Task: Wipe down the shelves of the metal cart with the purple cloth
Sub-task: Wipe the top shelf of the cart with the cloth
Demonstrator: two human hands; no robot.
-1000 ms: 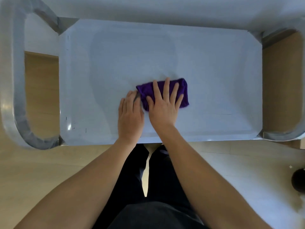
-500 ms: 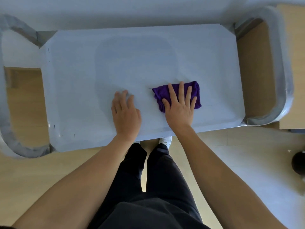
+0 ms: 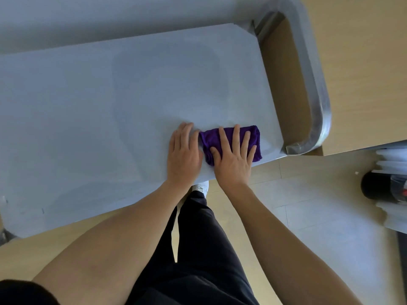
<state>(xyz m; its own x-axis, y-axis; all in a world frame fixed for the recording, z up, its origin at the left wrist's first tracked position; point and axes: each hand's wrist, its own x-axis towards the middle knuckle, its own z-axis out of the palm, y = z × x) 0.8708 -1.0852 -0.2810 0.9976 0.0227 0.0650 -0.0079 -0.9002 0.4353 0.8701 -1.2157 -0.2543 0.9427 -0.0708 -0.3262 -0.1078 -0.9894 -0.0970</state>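
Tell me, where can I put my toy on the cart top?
The shelf is bare left of the left hand and beyond both hands. Crowded at the front right corner: the right hand presses the purple cloth there.

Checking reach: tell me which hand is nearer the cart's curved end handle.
Right. The right hand lies flat on the purple cloth near the handle; the left hand rests on the shelf past the cloth.

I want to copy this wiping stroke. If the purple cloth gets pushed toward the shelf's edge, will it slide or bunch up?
Probably slides easily: the purple cloth lies folded on the smooth metal shelf. It looks soft and floppy, so it may bunch unless the right hand presses flat on it, as now.
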